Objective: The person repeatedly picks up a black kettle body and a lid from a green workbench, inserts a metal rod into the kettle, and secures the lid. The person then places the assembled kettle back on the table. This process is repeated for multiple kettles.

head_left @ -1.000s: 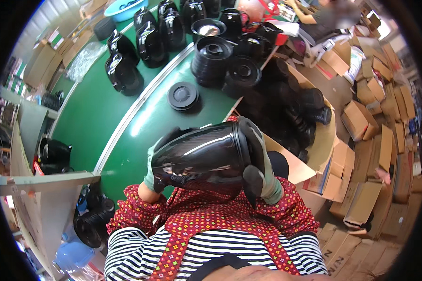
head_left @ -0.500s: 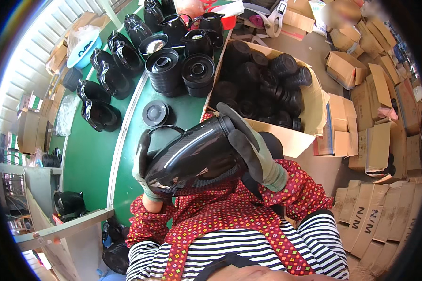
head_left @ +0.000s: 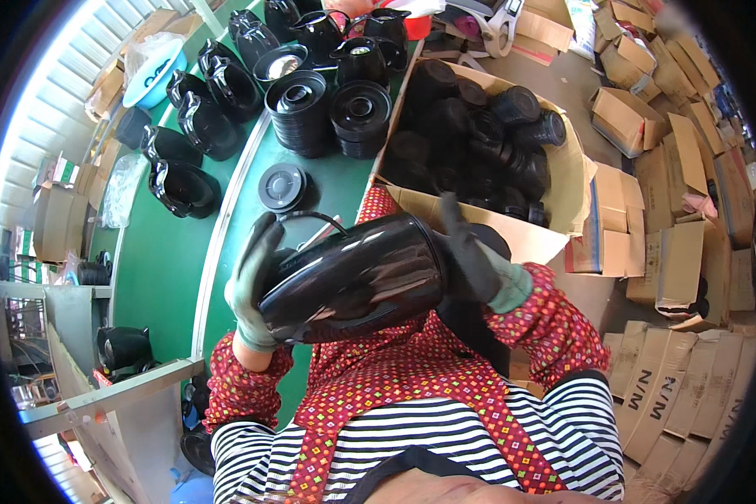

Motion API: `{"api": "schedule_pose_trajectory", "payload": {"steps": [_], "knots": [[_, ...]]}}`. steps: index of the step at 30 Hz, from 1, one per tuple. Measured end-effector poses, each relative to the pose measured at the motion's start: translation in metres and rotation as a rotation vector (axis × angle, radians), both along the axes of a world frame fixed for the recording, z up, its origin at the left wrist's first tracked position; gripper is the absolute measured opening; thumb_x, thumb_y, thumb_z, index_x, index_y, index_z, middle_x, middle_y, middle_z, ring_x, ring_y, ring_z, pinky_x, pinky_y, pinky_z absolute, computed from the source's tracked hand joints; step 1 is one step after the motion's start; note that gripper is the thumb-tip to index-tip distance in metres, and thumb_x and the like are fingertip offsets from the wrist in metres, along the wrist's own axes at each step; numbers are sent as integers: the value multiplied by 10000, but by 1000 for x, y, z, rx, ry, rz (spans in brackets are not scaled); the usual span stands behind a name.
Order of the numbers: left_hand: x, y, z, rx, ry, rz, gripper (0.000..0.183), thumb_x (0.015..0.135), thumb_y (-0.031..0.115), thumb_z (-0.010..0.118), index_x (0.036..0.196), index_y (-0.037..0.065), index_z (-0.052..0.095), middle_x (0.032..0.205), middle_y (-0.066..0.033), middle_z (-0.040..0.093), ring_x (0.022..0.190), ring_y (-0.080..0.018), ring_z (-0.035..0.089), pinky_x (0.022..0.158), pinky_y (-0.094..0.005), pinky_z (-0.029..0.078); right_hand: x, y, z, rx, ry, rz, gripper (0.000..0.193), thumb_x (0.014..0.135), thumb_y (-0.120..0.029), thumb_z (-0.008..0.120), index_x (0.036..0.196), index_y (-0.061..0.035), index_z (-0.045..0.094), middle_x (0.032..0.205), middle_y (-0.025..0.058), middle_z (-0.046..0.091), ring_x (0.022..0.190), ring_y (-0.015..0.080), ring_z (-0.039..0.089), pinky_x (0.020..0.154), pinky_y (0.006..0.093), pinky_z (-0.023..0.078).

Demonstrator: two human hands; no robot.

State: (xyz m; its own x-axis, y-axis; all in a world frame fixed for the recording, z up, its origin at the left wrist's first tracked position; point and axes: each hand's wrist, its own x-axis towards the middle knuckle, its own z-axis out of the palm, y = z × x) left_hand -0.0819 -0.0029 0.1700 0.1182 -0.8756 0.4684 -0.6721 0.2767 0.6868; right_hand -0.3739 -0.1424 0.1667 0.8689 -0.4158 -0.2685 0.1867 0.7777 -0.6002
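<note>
A glossy black jug point(head_left: 357, 281) lies on its side in front of my chest, its handle facing the table. My left hand point(head_left: 252, 286), in a grey-green glove with a dark palm, is closed around the jug's left end. My right hand point(head_left: 483, 265), gloved alike, is at the other end with its fingers stretched out and somewhat blurred. Whether it touches the jug I cannot tell. Just beyond the jug, a round black disc-shaped part point(head_left: 282, 187) lies on the green table point(head_left: 248, 244).
Stacks of black round parts point(head_left: 297, 118) and several black jugs point(head_left: 185, 189) stand on the table. To the right sits an open carton point(head_left: 567, 193) of black cylindrical parts. More cartons point(head_left: 622, 122) and flattened cardboard point(head_left: 672, 386) cover the floor at right.
My right hand has slid off the jug's end toward the lower right, its fingers now stretched out. The jug has turned slightly in my left hand, its right end lower.
</note>
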Motion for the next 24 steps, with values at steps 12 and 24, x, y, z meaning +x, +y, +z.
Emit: {"api": "schedule_pose_trajectory", "payload": {"steps": [12, 24], "knots": [[-14, -22, 30, -270, -399, -215, 742, 816, 242, 930, 1385, -106, 606, 1325, -320, 680, 1061, -371, 765, 933, -407, 624, 0, 14, -35, 26, -15, -86, 895, 1057, -714, 400, 1638, -35, 341, 1608, 155, 499, 1419, 259, 548, 1215, 415, 402], [-27, -33, 64, -161, -582, -402, 553, 741, 185, 922, 1184, -80, 722, 1283, -314, 675, 960, -436, 773, 814, -431, 638, -6, 32, -63, 143, 104, -293, 739, 1068, -626, 512, 1534, -52, 496, 1469, 138, 624, 1322, 244, 620, 1158, 396, 467]]}}
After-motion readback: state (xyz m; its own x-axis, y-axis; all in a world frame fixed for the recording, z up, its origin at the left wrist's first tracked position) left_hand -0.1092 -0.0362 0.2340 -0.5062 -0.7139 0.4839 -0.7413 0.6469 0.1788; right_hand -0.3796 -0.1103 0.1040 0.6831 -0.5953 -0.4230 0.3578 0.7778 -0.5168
